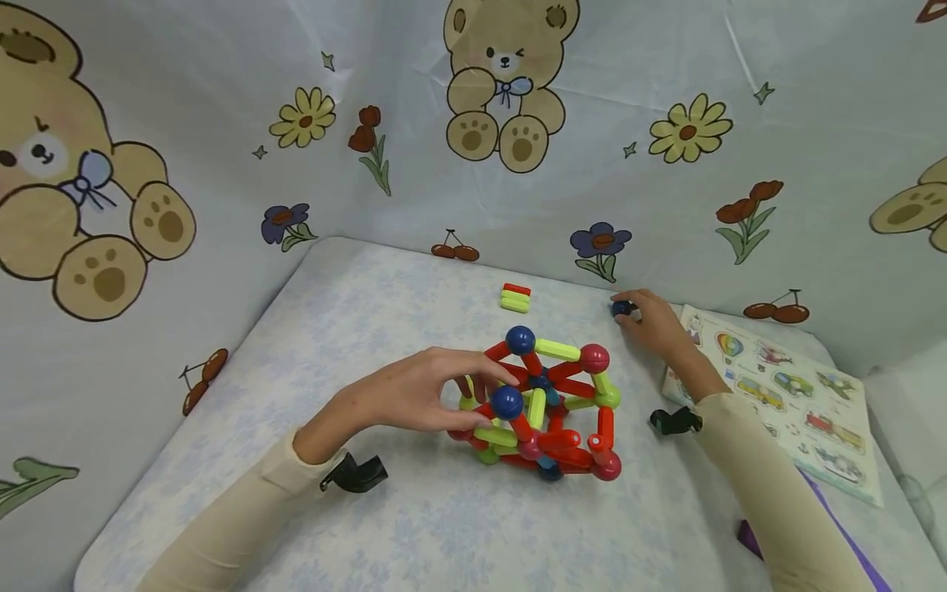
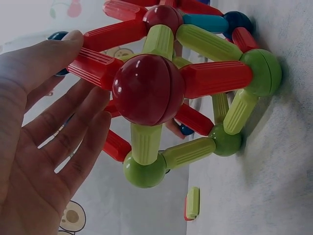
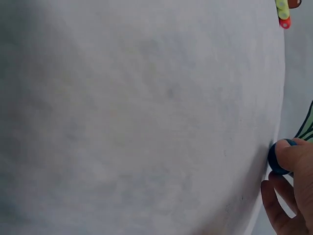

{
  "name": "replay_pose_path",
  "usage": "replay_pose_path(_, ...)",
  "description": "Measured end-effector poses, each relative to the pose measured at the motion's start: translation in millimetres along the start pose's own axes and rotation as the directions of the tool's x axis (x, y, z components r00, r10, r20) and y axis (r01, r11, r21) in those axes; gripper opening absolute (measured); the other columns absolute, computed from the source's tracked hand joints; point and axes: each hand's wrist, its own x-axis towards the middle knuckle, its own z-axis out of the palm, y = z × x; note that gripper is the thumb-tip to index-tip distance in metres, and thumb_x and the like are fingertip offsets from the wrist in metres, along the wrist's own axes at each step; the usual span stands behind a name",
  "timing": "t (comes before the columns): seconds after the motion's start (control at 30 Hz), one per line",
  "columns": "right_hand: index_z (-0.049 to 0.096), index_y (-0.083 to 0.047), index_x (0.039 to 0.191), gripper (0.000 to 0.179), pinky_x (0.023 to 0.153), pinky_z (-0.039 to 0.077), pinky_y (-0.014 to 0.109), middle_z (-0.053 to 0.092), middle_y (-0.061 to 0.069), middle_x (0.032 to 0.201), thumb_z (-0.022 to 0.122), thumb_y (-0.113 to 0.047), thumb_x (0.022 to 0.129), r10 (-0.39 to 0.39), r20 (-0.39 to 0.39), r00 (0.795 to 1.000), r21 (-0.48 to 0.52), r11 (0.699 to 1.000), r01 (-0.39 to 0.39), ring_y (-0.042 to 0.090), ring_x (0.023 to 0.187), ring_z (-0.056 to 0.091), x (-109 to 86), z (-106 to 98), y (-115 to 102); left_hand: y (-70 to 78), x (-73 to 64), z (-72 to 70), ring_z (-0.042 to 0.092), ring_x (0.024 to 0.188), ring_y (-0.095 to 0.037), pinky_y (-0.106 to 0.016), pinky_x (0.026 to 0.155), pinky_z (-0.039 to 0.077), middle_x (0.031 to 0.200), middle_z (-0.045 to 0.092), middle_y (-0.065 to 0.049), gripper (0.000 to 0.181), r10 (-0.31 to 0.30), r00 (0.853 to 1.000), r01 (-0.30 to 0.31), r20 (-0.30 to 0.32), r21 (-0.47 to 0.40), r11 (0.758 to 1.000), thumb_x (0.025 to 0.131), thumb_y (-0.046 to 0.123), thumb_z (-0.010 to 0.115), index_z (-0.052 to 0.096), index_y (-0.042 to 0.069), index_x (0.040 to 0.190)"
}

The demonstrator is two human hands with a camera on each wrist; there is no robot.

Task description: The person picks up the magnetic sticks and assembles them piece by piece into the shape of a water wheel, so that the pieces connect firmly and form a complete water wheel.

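A framework of magnetic rods and balls (image 1: 542,395) stands on the table, its red and yellow-green rods joined by red, green and blue balls. From its left side my left hand (image 1: 425,390) grips it, thumb and fingers around the rods near a blue ball (image 1: 506,402). In the left wrist view the thumb lies by a red rod (image 2: 95,67), and the other fingers reach behind. Farther right, near the table's back edge, my right hand (image 1: 654,325) pinches a loose dark blue ball (image 1: 621,308) between thumb and fingers. The right wrist view shows that ball (image 3: 279,157) too.
Several short red and yellow-green rods (image 1: 515,298) lie side by side behind the framework. An illustrated picture sheet (image 1: 802,403) lies to the right, under my right forearm. A purple piece (image 1: 749,538) sits near that sleeve. A bear-patterned cloth (image 1: 510,205) hangs behind the table.
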Motion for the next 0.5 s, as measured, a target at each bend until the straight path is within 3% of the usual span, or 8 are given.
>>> replay_pose_path(0.13, 0.064, -0.001, 0.143, 0.040, 0.098, 0.057, 0.062, 0.059, 0.028, 0.139, 0.071, -0.010, 0.105, -0.013, -0.054, 0.998, 0.037, 0.999, 0.015, 0.045, 0.118, 0.063, -18.4, -3.2, -6.1, 1.2, 1.8, 0.9, 0.070, 0.101, -0.009, -0.030, 0.085, 0.063, 0.122, 0.073, 0.004, 0.050, 0.000, 1.000, 0.000, -0.008, 0.007, 1.000, 0.094, 0.018, 0.086, 0.068, 0.013, 0.140)
replay_pose_path(0.23, 0.067, -0.002, 0.140, 0.039, 0.092, 0.062, 0.055, 0.062, 0.024, 0.134, 0.074, -0.010, 0.103, -0.044, -0.145, 0.988, 0.070, 0.996, 0.055, 0.040, 0.116, 0.066, -38.1, -9.9, -16.3, 1.2, 2.3, 2.4, 0.068, 0.102, -0.006, -0.031, 0.086, 0.063, 0.122, 0.073, 0.004, 0.049, 0.003, 1.000, -0.003, -0.014, 0.005, 1.000, 0.095, 0.019, 0.085, 0.068, 0.013, 0.140)
replay_pose_path(0.33, 0.068, -0.004, 0.138, 0.040, 0.087, 0.064, 0.035, 0.065, 0.019, 0.129, 0.079, -0.010, 0.100, -0.079, -0.258, 0.963, 0.100, 0.989, 0.108, 0.037, 0.114, 0.068, -61.3, -21.2, -29.9, 1.5, 2.8, 4.8, 0.068, 0.101, -0.006, -0.031, 0.084, 0.063, 0.122, 0.073, 0.004, 0.048, 0.011, 0.999, -0.012, -0.030, -0.007, 1.000, 0.096, 0.019, 0.084, 0.068, 0.013, 0.140)
replay_pose_path(0.43, 0.068, -0.006, 0.138, 0.043, 0.086, 0.057, 0.014, 0.065, 0.015, 0.126, 0.081, -0.007, 0.097, -0.109, -0.353, 0.929, 0.136, 0.977, 0.166, 0.028, 0.113, 0.068, -86.3, -34.9, -48.0, 2.3, 4.2, 7.6, 0.069, 0.102, -0.008, -0.032, 0.084, 0.064, 0.124, 0.073, 0.002, 0.047, 0.027, 0.998, -0.028, -0.050, -0.021, 0.999, 0.096, 0.018, 0.084, 0.068, 0.011, 0.140)
replay_pose_path(0.5, 0.067, -0.005, 0.137, 0.045, 0.087, 0.052, 0.007, 0.066, 0.013, 0.125, 0.082, -0.001, 0.095, -0.141, -0.400, 0.906, 0.154, 0.964, 0.218, 0.018, 0.112, 0.067, -103.2, -44.5, -62.6, 2.1, 5.3, 9.4, 0.069, 0.103, -0.009, -0.032, 0.083, 0.064, 0.122, 0.074, 0.002, 0.045, 0.037, 0.997, -0.039, -0.064, -0.025, 0.999, 0.096, 0.018, 0.084, 0.069, 0.011, 0.139)
